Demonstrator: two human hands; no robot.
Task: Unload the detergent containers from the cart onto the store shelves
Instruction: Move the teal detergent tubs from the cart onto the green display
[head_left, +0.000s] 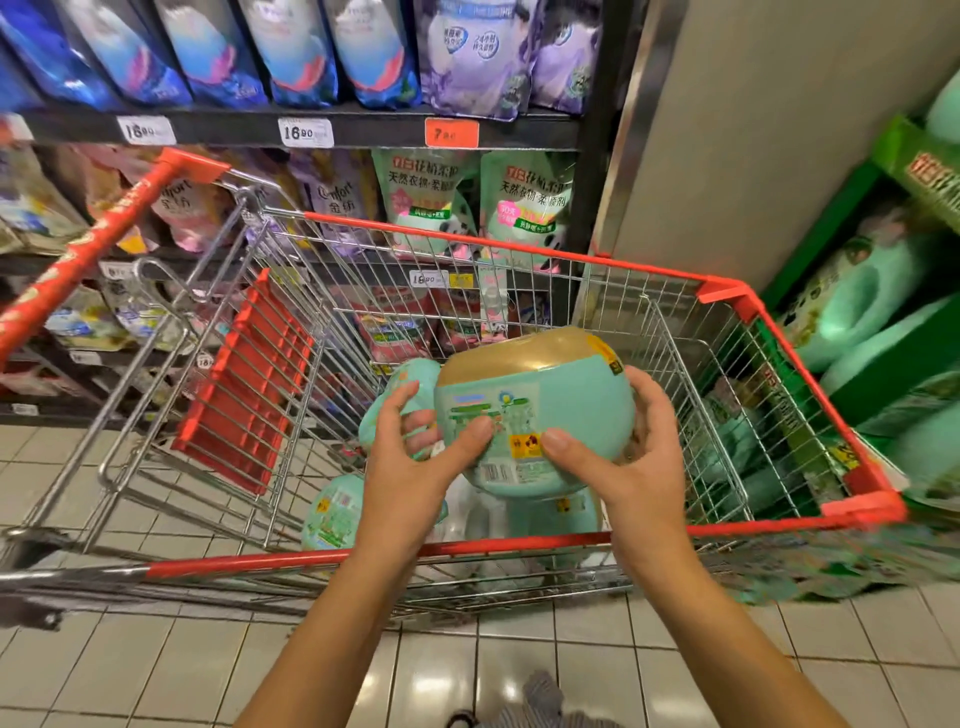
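A mint-green detergent container with a gold upper part hangs above the wire cart, label side facing me. My left hand grips its handle on the left, thumb on the label. My right hand holds its right side, thumb pressed on the label. Under it, inside the cart, lie more mint-green containers: one at the lower left and another below the held one.
Dark store shelves with refill pouches and price tags stand behind the cart. A green display rack with large mint-green jugs stands to the right. A grey pillar rises between them. Tiled floor lies below.
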